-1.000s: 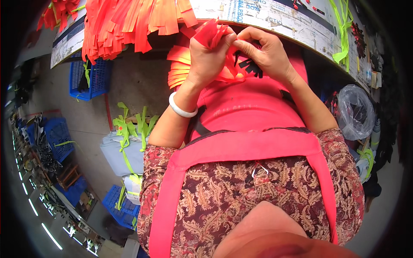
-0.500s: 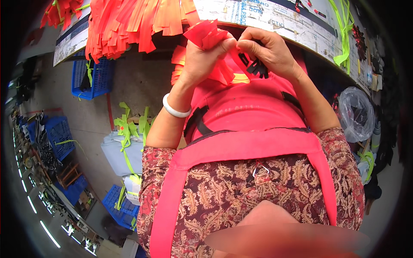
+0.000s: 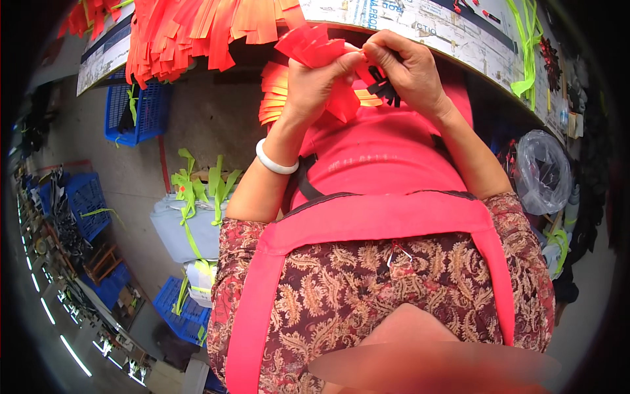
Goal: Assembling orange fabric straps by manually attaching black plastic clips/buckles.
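Observation:
My left hand (image 3: pixel 314 85) is closed round a bundle of orange-red fabric strips (image 3: pixel 310 47), whose folded ends stick up above the fist and hang below it. Thumb and fingers of my right hand (image 3: pixel 412 73) are pinched together close to the left thumb. A cluster of small black pieces (image 3: pixel 383 88), like short tabs or buckles, hangs from the right hand's grip. Something small and red shows between the two hands, too hidden to name. More orange strips (image 3: pixel 274 92) lie over my lap beside the left wrist.
Ahead is a worktable (image 3: pixel 328 14) with a heap of orange-red strips (image 3: pixel 190 33) draped over its edge. Yellow-green strips (image 3: pixel 525 49) hang at its right. A blue crate (image 3: pixel 139 108), a grey bundle (image 3: pixel 180 226) and a clear plastic bag (image 3: pixel 543 172) stand around me.
My right hand has risen slightly, and the black pieces have swung and tilted with it. The left hand still grips the bundle, its forearm shifted a little right.

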`<action>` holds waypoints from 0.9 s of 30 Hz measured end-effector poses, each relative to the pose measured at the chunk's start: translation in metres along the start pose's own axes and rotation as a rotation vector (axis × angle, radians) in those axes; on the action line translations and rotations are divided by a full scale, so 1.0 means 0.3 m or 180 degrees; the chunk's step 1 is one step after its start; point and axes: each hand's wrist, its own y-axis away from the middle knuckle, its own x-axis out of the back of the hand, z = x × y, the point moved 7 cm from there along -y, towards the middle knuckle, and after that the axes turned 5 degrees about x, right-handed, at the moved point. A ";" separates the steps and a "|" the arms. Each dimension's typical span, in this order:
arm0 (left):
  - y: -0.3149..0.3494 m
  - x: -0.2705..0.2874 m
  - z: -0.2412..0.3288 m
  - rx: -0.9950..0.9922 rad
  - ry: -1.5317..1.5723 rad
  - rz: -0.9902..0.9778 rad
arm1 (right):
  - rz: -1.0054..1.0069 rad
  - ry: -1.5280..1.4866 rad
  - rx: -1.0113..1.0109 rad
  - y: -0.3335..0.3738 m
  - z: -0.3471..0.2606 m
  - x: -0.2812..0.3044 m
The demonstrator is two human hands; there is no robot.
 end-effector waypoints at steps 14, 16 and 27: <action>0.014 -0.008 0.014 -0.0696 -0.0818 0.0284 | -0.0583 -0.0232 -0.0523 0.077 0.063 -0.064; 0.014 -0.002 0.003 -0.0714 -0.0816 0.0246 | -0.0598 -0.0242 -0.0583 0.091 0.077 -0.071; 0.007 0.015 0.066 -0.0427 -0.0193 0.0067 | -0.0535 -0.0307 -0.0518 0.002 -0.004 -0.041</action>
